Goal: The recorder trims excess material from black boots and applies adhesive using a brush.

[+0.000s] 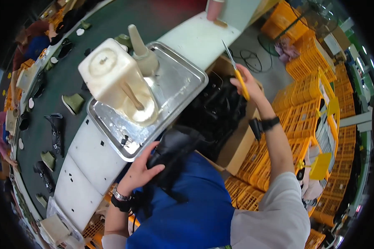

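Black item (pixel 174 147): held off the bench's near edge, in front of the blue apron (pixel 187 207). Its upper part is smooth, rounded and slightly glossy; narrow strap-like ends hang below. Exact form unclear in shadow.

Hands: left hand (pixel 142 171) grasps the item, thumb over its side; right hand (pixel 246 81) is closed around the handle of a yellow-handled tool (pixel 239 79), its slim metal point directed toward the bench's far end.

Containers: a metal tray (pixel 186 62) lies on the bench (pixel 85 155), reaching its near edge. In it, a cut-open white jug (pixel 106 66) holds a wooden stick (pixel 131 95) and whitish residue; a beige spouted bottle (pixel 143 58) stands beside it; dark scraps (pixel 124 140) lie at one corner. Against the bench's near edge, a cardboard box (pixel 233 155) contains a heap of glossy black pieces (pixel 216 101). Orange crates (pixel 297 118) are stacked beyond the box, some holding pale material (pixel 313 182).
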Tool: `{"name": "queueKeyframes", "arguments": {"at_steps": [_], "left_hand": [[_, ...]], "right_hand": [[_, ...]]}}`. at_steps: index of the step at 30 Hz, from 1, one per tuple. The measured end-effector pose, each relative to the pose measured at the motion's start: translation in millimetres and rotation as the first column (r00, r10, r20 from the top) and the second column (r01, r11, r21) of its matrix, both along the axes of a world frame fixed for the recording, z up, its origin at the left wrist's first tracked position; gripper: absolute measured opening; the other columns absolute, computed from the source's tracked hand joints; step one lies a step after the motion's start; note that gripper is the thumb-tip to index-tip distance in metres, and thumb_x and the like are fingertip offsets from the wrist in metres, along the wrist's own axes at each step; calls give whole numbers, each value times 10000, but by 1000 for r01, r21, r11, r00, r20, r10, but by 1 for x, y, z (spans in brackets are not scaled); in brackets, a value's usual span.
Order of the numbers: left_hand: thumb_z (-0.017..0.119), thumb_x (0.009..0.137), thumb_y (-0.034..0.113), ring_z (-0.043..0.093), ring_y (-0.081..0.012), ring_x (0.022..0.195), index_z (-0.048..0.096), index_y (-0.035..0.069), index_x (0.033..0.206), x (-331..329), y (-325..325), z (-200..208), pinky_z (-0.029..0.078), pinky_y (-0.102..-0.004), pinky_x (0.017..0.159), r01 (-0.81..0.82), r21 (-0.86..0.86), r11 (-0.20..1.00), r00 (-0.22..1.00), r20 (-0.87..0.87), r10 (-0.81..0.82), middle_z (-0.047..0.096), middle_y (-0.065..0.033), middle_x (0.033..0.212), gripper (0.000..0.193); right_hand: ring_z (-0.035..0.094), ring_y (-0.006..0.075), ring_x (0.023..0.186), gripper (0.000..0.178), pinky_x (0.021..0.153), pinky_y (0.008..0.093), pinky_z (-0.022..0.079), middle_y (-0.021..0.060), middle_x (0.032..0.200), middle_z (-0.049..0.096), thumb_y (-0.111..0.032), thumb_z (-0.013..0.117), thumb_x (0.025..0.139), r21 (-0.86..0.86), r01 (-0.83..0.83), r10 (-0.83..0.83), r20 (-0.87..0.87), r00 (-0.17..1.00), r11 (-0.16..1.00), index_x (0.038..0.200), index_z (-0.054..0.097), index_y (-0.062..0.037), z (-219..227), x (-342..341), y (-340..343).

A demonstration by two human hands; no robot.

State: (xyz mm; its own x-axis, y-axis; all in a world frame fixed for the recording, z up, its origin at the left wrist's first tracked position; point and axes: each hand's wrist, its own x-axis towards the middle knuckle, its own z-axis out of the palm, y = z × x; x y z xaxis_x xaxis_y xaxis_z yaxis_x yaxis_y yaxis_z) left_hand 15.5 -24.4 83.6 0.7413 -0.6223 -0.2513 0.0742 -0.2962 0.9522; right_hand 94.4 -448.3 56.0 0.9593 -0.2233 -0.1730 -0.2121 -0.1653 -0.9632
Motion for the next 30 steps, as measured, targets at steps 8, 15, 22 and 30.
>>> {"name": "queueKeyframes", "arguments": {"at_steps": [8, 15, 22, 30], "left_hand": [[631, 791, 15, 520, -119, 956, 326, 53, 1340, 19, -24, 10, 444, -242, 803, 212, 3, 977, 976, -60, -211, 537, -82, 1103, 630], [621, 802, 4, 526, -132, 953, 319, 55, 1341, 13, -27, 6, 443, -249, 810, 244, 9, 970, 967, -77, -243, 548, -89, 1078, 619], [614, 796, -16, 525, -142, 963, 323, 50, 1334, 11, -20, 8, 440, -258, 818, 222, 15, 975, 973, -72, -220, 552, -94, 1079, 615], [613, 789, -28, 529, -146, 965, 327, 49, 1331, 9, -22, 9, 440, -262, 820, 224, 22, 974, 972, -74, -222, 556, -94, 1081, 618]], "right_hand": [[456, 129, 1027, 610, 897, 263, 358, 13, 1107, 513, -103, 645, 815, 117, -286, 308, -289, 906, 951, 1351, 355, -104, 31, -220, 69], [478, 108, 877, 530, 790, 235, 404, 21, 952, 528, -182, 655, 827, 85, -260, 269, -123, 955, 962, 1294, 433, -67, 28, -240, 83], [474, 122, 776, 517, 705, 243, 410, 40, 856, 515, -234, 688, 803, -34, -438, 422, -211, 882, 898, 1223, 465, -31, 42, -232, 86], [421, 129, 677, 497, 607, 252, 374, 42, 772, 457, -211, 703, 785, -118, -412, 397, -133, 908, 904, 1193, 479, -37, 34, -230, 94]]}}
